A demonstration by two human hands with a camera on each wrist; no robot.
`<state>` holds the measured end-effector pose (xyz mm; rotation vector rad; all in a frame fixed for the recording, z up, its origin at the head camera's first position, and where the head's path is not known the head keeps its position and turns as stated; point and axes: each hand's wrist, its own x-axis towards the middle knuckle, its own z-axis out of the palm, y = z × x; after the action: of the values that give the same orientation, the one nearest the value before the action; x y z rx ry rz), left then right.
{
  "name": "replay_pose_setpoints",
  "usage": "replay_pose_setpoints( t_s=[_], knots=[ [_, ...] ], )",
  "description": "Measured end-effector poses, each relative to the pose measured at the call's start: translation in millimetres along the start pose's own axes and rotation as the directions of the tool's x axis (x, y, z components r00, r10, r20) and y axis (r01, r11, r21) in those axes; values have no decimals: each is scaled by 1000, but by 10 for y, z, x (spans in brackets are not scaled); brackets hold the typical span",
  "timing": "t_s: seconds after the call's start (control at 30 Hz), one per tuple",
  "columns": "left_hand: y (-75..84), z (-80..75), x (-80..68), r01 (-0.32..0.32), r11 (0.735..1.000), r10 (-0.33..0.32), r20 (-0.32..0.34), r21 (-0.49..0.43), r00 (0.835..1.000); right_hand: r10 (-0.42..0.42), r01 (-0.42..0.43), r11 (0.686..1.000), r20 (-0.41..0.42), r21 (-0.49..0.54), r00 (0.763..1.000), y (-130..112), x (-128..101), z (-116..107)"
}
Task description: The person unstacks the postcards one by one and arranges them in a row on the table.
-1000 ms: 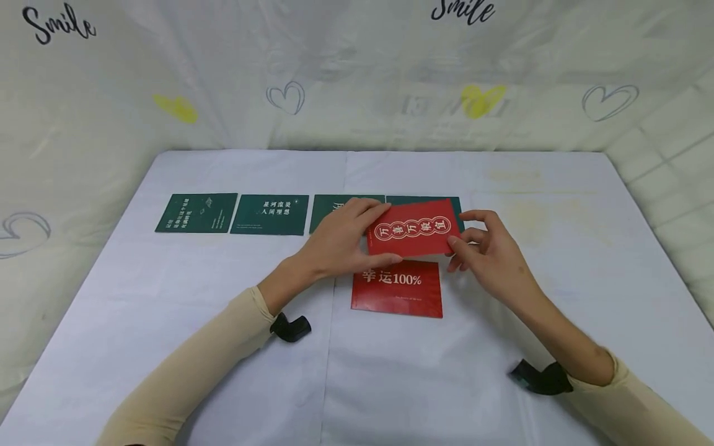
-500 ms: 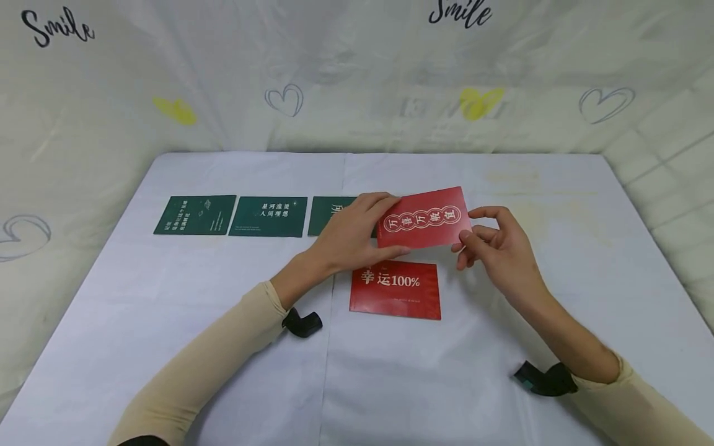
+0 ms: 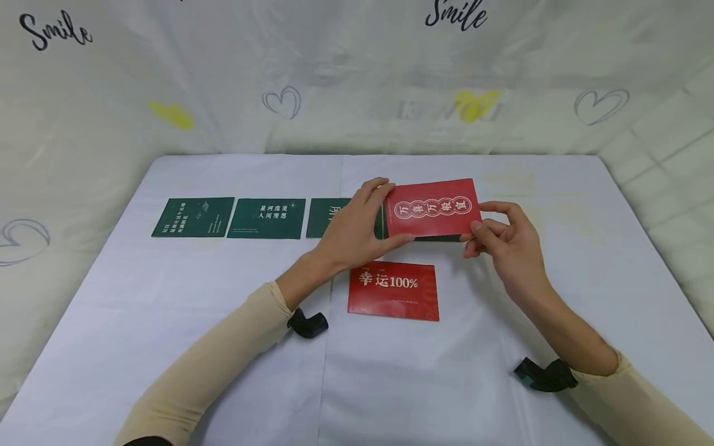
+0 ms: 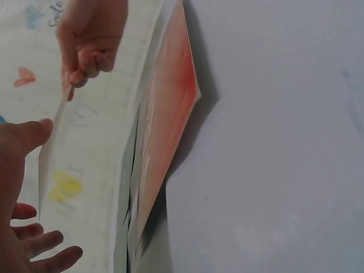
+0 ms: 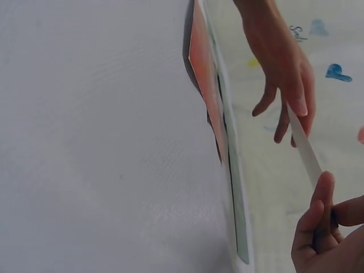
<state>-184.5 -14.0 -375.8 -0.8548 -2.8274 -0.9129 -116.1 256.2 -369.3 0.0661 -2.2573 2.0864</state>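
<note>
A white cloth covers the table (image 3: 167, 347), and behind it hangs a pale backdrop (image 3: 334, 74) printed with hearts and the word "Smile". From the head camera, the left hand (image 3: 351, 229) and the right hand (image 3: 504, 244) hold a red card (image 3: 433, 207) between them, lifted above the cloth near the far middle of the table; its long axis runs left to right, its printed face turned toward the camera with the characters upright, and it is tipped slightly up at the right. The left thumb and fingers pinch its left edge, the right thumb and fingers pinch its lower right corner. Under it a green card (image 3: 424, 236) shows as a dark strip, and to the left lie a row of three more green cards (image 3: 266, 217), the nearest partly covered by the left hand. A second red card (image 3: 393, 290), reading 100%, lies flat nearer the person. The left wrist camera sees the held card edge-on as a thin pale strip (image 4: 50, 148), gripped at both ends, with the flat red card (image 4: 165, 131) on the cloth beside it. The right wrist camera shows the same strip (image 5: 304, 145) running between the right fingertips (image 5: 321, 187) and the left fingers (image 5: 296, 102).
</note>
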Motion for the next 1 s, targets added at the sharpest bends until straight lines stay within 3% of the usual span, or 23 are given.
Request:
replay_pose_setpoints(
  t_s=[0.27,0.53,0.8,1.0],
  knots=[
    [66,49,-13,102,993,-103,-4,-62,995,9,-13,997,-55,-72,998,44,17,-52],
    [120,99,17,70,990,-68,15,-123,998,-8,2,998,-88,-61,996,37,55,-121],
    [159,190,52,83,984,-76,52,-160,996,9,-18,995,-103,-94,995,85,45,-163],
    [236,210,116,92,981,-88,29,-173,996,10,-23,994,-126,-107,992,72,62,-223]
  ],
)
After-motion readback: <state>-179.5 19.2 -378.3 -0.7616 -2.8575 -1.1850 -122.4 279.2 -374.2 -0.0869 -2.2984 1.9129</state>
